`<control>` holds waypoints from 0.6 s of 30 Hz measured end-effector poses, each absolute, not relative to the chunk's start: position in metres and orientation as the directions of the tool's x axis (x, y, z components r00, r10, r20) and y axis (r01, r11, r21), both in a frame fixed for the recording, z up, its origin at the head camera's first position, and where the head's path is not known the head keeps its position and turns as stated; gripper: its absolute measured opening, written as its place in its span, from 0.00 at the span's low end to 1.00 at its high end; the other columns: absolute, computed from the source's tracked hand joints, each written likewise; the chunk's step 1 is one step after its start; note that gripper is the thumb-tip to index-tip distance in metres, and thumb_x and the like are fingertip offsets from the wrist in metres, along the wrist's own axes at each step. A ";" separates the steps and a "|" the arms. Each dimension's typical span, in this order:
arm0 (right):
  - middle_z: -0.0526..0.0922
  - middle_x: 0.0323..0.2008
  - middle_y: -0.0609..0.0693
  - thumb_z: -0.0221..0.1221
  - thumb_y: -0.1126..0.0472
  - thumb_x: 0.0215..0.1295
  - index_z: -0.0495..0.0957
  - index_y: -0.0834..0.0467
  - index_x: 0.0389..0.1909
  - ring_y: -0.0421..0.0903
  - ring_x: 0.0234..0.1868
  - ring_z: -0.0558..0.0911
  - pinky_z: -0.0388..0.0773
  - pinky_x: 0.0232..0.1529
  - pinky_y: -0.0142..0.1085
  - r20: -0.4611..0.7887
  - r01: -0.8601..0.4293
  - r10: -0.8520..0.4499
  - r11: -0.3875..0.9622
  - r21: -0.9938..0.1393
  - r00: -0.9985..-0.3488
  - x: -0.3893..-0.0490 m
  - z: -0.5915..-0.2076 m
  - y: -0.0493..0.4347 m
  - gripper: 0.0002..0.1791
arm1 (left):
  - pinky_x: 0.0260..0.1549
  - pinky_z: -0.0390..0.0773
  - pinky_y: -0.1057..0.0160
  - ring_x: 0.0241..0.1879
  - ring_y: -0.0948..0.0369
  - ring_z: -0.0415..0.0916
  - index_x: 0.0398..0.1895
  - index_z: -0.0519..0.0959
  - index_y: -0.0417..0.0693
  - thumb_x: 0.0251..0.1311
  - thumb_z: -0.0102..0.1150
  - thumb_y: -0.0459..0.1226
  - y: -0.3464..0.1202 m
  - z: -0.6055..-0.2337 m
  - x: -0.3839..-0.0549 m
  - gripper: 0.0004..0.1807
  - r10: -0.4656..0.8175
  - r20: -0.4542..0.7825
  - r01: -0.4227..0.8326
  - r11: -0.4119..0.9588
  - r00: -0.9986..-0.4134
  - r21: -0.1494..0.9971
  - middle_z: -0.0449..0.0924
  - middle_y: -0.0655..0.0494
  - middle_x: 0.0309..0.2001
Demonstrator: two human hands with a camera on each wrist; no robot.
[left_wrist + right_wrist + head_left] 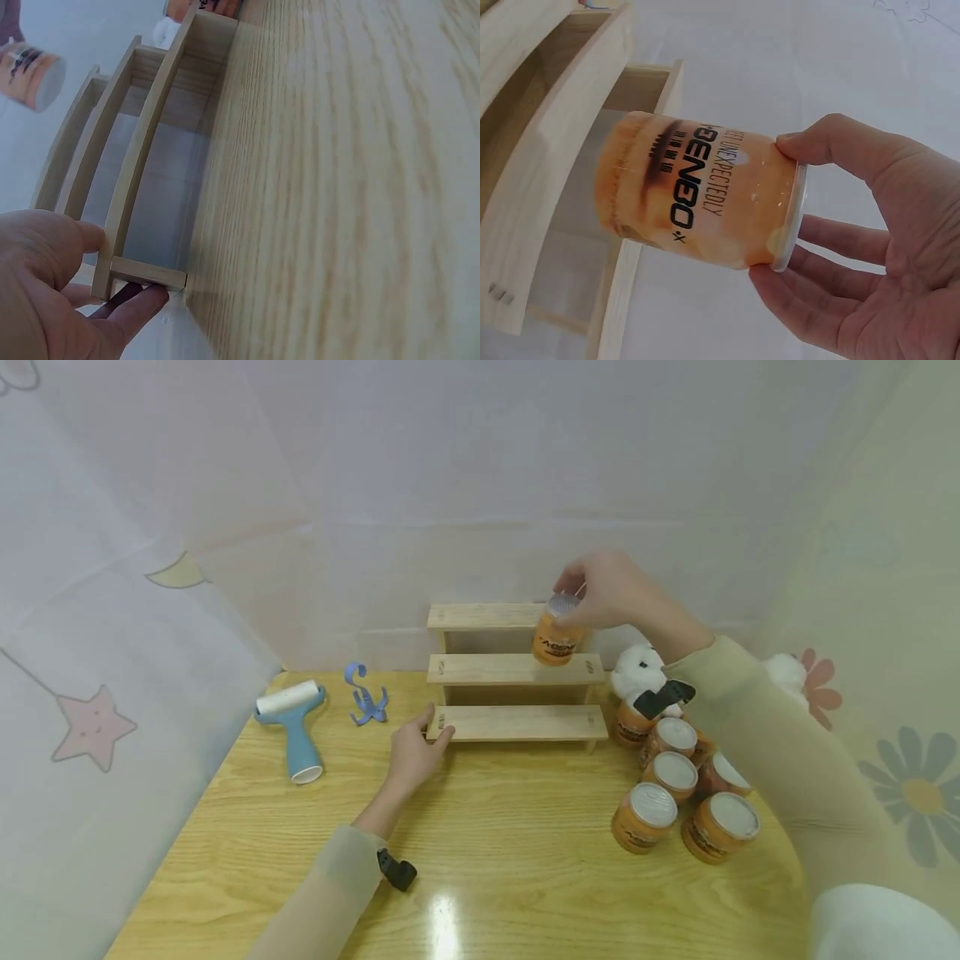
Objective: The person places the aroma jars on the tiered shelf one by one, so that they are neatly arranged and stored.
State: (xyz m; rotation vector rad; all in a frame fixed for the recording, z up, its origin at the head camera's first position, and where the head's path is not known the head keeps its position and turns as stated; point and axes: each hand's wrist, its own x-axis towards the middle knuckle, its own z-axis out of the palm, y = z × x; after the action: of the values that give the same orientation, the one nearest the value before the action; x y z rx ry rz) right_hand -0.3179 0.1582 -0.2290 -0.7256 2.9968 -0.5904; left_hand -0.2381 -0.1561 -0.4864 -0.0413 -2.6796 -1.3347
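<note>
At the right of the worktop [510, 835], nearest me, stands a cluster of orange lidded cans [673, 772]. Farther in, the fingers of my left hand [412, 756] pinch the left end of the lowest tier of a three-tier wooden rack [525, 723], thumb on the board; this brace, I judge, is best light and steady, so that the rack neither slides nor lifts. To its left are a blue-handled lint roller [296, 731] and a lavender claw hook [368, 702]. Beyond the cans shows a white plush toy [636, 673]. Above the rack, the fingers of my right hand [611, 589] hold a black-lettered orange can [557, 642] by its rim, thumb opposed to fingertips and the lettering uncovered; in the left wrist view a gap parts the can from the boards. Good control at this stage calls for a level base, firm pressure at the rim rather than the wall, and knuckles clear of the top board. A pale printed cloth [450, 468] hangs behind the rack.
</note>
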 end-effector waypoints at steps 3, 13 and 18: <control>0.88 0.55 0.58 0.72 0.49 0.58 0.85 0.59 0.57 0.56 0.56 0.84 0.84 0.56 0.50 0.102 -0.429 -0.423 0.824 -0.370 -0.900 -0.326 -0.224 0.144 0.27 | 0.16 0.70 0.71 0.51 0.40 0.86 0.78 0.65 0.34 0.75 0.64 0.44 -0.156 -0.487 -0.239 0.37 -0.039 0.145 0.092 0.607 -0.989 0.789 0.69 0.35 0.75; 0.88 0.53 0.54 0.73 0.47 0.59 0.86 0.59 0.52 0.52 0.55 0.83 0.84 0.57 0.45 0.189 -0.399 -0.352 0.810 -0.429 -0.917 -0.351 -0.221 0.102 0.25 | 0.10 0.66 0.71 0.32 0.42 0.83 0.78 0.66 0.33 0.74 0.65 0.45 -0.151 -0.490 -0.239 0.37 -0.027 0.162 0.113 0.608 -0.986 0.786 0.70 0.36 0.75; 0.88 0.48 0.53 0.73 0.47 0.60 0.87 0.58 0.47 0.50 0.52 0.81 0.84 0.52 0.42 0.188 -0.377 -0.327 0.812 -0.445 -0.926 -0.357 -0.224 0.081 0.21 | 0.31 0.86 0.66 0.62 0.40 0.82 0.78 0.66 0.35 0.74 0.66 0.44 -0.150 -0.488 -0.234 0.37 -0.038 0.147 0.095 0.598 -0.988 0.796 0.69 0.38 0.76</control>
State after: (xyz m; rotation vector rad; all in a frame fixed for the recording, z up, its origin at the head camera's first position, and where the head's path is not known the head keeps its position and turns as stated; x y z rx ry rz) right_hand -0.3572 0.0810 -0.2236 -0.6013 3.0879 -0.7933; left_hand -0.2341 -0.1496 -0.4883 -0.0482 -2.6736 -1.3440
